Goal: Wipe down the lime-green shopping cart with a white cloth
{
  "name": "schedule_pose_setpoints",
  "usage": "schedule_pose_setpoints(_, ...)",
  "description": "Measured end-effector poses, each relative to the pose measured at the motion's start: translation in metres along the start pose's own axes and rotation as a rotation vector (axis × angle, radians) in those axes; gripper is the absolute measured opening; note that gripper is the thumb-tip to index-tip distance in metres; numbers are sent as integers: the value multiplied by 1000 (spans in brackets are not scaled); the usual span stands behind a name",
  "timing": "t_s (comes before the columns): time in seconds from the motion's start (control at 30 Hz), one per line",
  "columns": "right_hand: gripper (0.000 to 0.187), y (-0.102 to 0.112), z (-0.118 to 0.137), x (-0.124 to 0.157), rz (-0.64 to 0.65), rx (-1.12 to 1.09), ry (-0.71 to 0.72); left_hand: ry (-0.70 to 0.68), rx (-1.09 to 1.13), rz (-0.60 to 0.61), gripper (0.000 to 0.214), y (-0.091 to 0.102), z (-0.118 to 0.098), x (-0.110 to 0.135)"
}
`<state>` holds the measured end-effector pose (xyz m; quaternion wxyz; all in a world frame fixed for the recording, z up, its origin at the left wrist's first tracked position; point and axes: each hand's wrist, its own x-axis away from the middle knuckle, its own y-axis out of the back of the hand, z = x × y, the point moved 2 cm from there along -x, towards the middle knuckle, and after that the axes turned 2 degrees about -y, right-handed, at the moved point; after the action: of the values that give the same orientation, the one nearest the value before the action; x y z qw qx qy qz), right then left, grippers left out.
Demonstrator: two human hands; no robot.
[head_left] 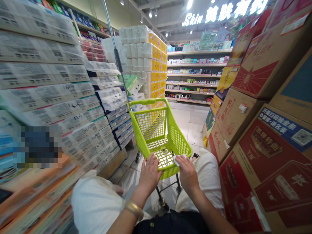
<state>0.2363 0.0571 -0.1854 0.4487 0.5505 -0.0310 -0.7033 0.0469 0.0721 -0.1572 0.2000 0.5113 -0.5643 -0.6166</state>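
Observation:
A lime-green plastic shopping cart (179, 143) with a lattice basket stands right in front of me, between my knees. My left hand (150, 170) is wrapped over the cart's near rim, fingers on the inside and thumb on the outer face. At the right part of that same rim, my right hand (187, 170) presses a folded white cloth or tissue (178, 160) against the plastic. Most of this white piece is hidden under the fingers. The basket floor shows through as bare lattice. A thin metal pole (118, 60) with a dark sleeve rises from the cart's far left corner.
Stacked packs of wrapped paper goods (48, 74) rise close on my left. Printed cardboard cartons (263, 146) are piled close on the right. Beyond the cart, yellow-and-white tissue packs (156, 65) stand by a tiled aisle (192, 126) leading to stocked shelves (195, 76).

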Motion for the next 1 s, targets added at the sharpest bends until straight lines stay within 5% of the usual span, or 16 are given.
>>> schedule_pose_setpoints(0.2,48,-18,48,4,158,-118,150,34,57,44,32,0,1,0)
schedule_pose_setpoints(0.43,43,-2,7,-5,32,-11,15,39,84,35,23,4,2,1)
schedule_pose_setpoints(0.67,45,-17,50,2,160,-126,172,19,74,34,33,2,5,3)
schedule_pose_setpoints(0.9,43,-5,26,-1,77,-44,66,8,60,-7,23,1,6,3)
schedule_pose_setpoints(1.0,45,-11,39,2,112,-79,102,4,64,-17,26,0,6,3)
